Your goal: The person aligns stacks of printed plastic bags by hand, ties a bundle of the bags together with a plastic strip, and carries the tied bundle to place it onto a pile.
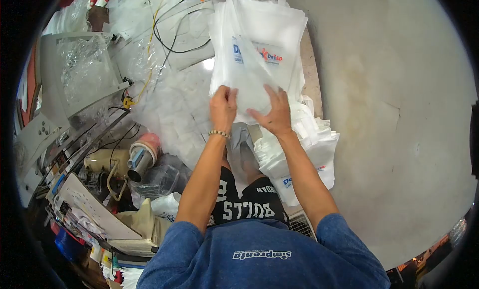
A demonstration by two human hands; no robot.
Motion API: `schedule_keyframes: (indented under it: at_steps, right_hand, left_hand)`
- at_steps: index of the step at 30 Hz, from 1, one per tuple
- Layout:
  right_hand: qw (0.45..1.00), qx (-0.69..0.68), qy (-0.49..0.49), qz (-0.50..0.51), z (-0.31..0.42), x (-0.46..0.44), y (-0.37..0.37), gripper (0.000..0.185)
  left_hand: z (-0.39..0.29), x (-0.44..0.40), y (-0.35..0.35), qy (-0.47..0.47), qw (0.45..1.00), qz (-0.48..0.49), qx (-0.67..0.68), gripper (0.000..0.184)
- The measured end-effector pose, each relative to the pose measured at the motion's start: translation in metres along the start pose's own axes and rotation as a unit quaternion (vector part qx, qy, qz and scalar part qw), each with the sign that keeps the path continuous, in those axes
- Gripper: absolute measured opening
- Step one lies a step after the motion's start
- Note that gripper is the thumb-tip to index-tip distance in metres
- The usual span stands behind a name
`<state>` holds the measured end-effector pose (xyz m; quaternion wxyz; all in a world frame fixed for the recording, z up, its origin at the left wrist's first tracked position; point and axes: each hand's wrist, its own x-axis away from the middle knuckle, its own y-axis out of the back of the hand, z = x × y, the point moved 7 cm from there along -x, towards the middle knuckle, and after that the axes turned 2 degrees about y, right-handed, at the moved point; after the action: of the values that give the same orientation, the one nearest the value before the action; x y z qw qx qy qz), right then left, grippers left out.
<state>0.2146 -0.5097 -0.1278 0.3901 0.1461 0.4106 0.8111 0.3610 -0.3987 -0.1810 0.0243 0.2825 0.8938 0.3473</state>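
Observation:
White bags with blue and red print [289, 27] lie in a stack in front of me, the top one lifted and folded over part of the print. My left hand [223, 107], with a beaded bracelet at the wrist, has its fingers curled at the near left edge of the top bag; what they pinch is too small to make out. At the near right edge, my right hand [274, 112] has its fingers and thumb spread, slightly blurred. A second pile of white printed bags [319, 157] lies under and beside my right forearm.
Clear plastic sheets [169, 97], black cables [174, 50] and a yellow cord [149, 54] lie left of the stack. A grey panel [75, 104], a pink and white bucket [145, 148] and machine parts crowd the left. A grey surface [394, 114] spans the right.

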Motion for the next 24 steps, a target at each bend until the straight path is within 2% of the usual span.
schedule_keyframes:
  at_steps: [1,2,3,4,5,6,7,8,10,11,13,16,20,21,23,24]
  right_hand:
    - [1.0,0.006,0.017,0.022,0.011,0.0,-0.003,0.062]
    - [0.998,0.01,0.034,0.043,0.02,0.001,-0.009,0.066]
    - [0.999,0.003,0.034,0.04,0.014,0.007,-0.02,0.051]
    - [0.999,0.001,0.034,0.039,0.001,0.013,-0.03,0.051]
    - [0.999,0.004,-0.003,0.044,-0.021,0.019,-0.039,0.039]
    - [0.998,0.006,-0.041,0.049,-0.035,0.021,-0.044,0.029]
    - [0.999,0.023,0.002,-0.035,-0.027,0.015,-0.03,0.018]
    - [0.999,0.024,0.003,-0.035,-0.025,0.012,-0.025,0.018]
    - [0.993,-0.049,-0.1,-0.04,-0.033,0.008,-0.014,0.021]
    - [0.993,-0.063,-0.085,-0.059,-0.035,0.007,-0.011,0.022]
    - [0.992,-0.055,-0.1,-0.048,-0.039,0.008,-0.009,0.022]
    - [0.993,-0.04,-0.11,-0.034,-0.041,0.007,-0.007,0.022]
    - [0.995,-0.044,-0.081,-0.025,-0.037,0.007,-0.015,0.025]
    - [0.995,-0.045,-0.081,-0.026,-0.035,0.007,-0.016,0.025]
    - [0.999,-0.043,-0.014,0.025,-0.014,0.007,-0.024,0.035]
    - [0.999,-0.044,-0.014,0.025,-0.006,0.008,-0.025,0.035]
  left_hand:
    - [0.001,0.004,-0.013,0.076,0.983,0.08,0.145,0.018]
    - [-0.005,0.009,-0.026,0.093,0.954,0.139,0.25,0.022]
    - [-0.013,0.009,-0.027,0.116,0.935,0.158,0.297,0.023]
    - [-0.02,0.008,-0.027,0.139,0.912,0.175,0.344,0.024]
    - [-0.008,0.006,-0.033,0.138,0.912,0.175,0.344,0.024]
    - [0.02,-0.002,-0.034,0.119,0.972,0.096,0.18,0.023]
    - [0.028,-0.008,-0.024,0.095,0.995,0.013,0.009,0.024]
    - [0.037,-0.007,-0.029,0.095,0.995,0.013,0.01,0.024]
    - [0.041,-0.007,-0.032,0.082,0.989,0.008,-0.123,0.028]
    - [0.045,-0.009,-0.034,0.083,0.989,0.01,-0.121,0.028]
    - [0.06,-0.012,-0.045,0.115,0.987,0.078,-0.078,0.035]
    - [0.058,-0.01,-0.037,0.099,0.994,0.032,-0.023,0.027]
    - [0.03,-0.006,-0.02,0.083,0.994,0.061,-0.033,0.022]
    - [0.02,-0.006,-0.015,0.077,0.996,0.053,0.003,0.019]
    - [-0.001,-0.002,-0.013,0.072,0.996,0.045,0.038,0.016]
    - [-0.014,0.001,-0.016,0.069,0.989,0.046,0.124,0.017]
